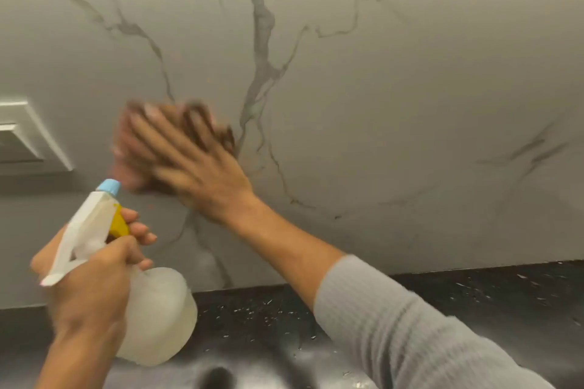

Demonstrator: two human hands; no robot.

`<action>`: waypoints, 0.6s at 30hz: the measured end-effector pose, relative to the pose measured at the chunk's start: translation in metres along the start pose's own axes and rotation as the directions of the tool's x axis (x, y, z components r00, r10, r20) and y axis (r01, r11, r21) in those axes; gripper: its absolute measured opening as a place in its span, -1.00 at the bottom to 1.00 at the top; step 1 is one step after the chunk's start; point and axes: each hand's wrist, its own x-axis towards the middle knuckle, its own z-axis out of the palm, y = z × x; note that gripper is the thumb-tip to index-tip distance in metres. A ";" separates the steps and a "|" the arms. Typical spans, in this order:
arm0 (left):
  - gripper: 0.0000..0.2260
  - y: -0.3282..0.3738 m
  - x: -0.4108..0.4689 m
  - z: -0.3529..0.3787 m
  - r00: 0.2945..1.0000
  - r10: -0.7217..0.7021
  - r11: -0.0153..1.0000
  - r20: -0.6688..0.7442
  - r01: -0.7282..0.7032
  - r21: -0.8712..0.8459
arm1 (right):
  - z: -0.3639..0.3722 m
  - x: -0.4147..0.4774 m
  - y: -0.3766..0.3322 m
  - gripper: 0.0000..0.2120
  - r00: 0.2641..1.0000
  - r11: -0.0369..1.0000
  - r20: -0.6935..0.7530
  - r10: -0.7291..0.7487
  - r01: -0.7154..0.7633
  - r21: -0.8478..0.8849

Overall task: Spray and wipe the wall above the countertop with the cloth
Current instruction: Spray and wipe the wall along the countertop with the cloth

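The wall (395, 88) is pale grey marble with dark veins. My right hand (196, 161) lies flat against it with fingers spread, pressing a brown cloth (218, 133) onto the surface; both are motion-blurred. My left hand (91, 287) holds a translucent white spray bottle (158, 319) at the lower left. Its white trigger head has a yellow band and a blue nozzle (109, 186) that points up toward the wall, just below the cloth. My fingers wrap the bottle's neck and trigger.
A black speckled countertop (474, 294) runs along the bottom of the wall. A white switch plate (22, 136) is mounted on the wall at the far left. My grey sleeve (410, 335) crosses the lower right.
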 end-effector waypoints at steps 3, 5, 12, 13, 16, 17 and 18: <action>-0.59 -0.008 -0.009 0.004 1.000 0.015 1.000 -0.011 -0.014 0.015 | 0.012 -0.132 -0.031 -0.36 0.889 0.968 0.398 -0.228 0.249 -0.003; -0.60 -0.010 -0.015 0.004 0.999 0.050 0.998 -0.018 -0.049 0.031 | 0.005 -0.204 -0.008 -0.26 0.807 0.929 0.504 -0.307 0.369 -0.025; -0.62 0.000 -0.027 0.009 0.995 0.093 0.995 0.020 -0.094 0.042 | -0.092 -0.238 0.126 -0.73 0.923 0.967 0.383 0.030 0.070 -0.244; -0.62 0.004 -0.027 0.010 0.995 0.096 0.995 0.023 -0.097 0.039 | -0.100 -0.210 0.141 -0.70 0.957 0.968 0.256 0.135 -0.071 -0.243; -0.62 0.015 -0.031 0.011 0.992 0.125 0.992 0.026 -0.126 0.027 | -0.110 -0.095 0.164 -0.62 0.905 0.878 -0.154 0.395 -0.422 -0.228; -0.62 0.018 -0.033 0.011 0.991 0.135 0.991 0.020 -0.135 0.018 | -0.108 -0.052 0.163 -0.62 0.851 0.835 -0.252 0.462 -0.512 -0.199; -0.62 0.020 -0.035 0.010 0.990 0.141 0.990 0.009 -0.141 0.008 | -0.104 -0.012 0.155 -0.62 0.806 0.808 -0.312 0.504 -0.567 -0.159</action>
